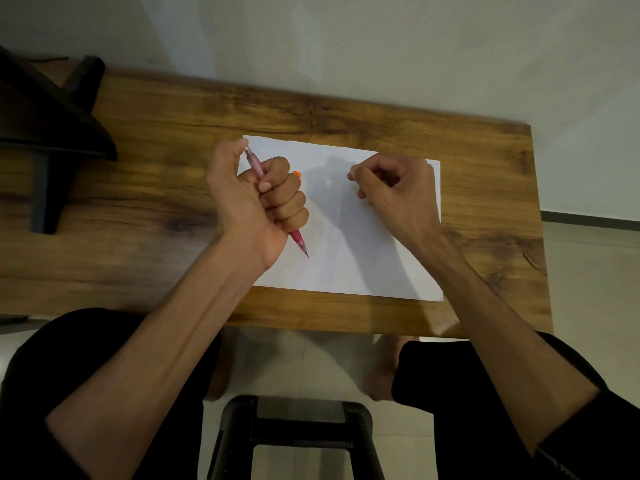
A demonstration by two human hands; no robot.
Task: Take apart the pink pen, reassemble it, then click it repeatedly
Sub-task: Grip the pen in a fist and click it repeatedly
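My left hand (pixel 258 199) grips the pink pen (pixel 298 239) in a fist above the white paper (pixel 346 265). The pen is whole, with its dark tip pointing down and toward me and its clicker end up under my thumb. My thumb rests on the clicker end at the top. My right hand (pixel 394 188) hovers over the paper to the right with its fingers loosely curled; I see nothing in it. A small orange thing (pixel 296 173) peeks out behind my left knuckles on the paper.
The paper lies on a wooden table (pixel 156 202). A dark stand (pixel 52 133) occupies the table's left end. A black stool (pixel 294 434) sits on the floor below the near edge, between my knees.
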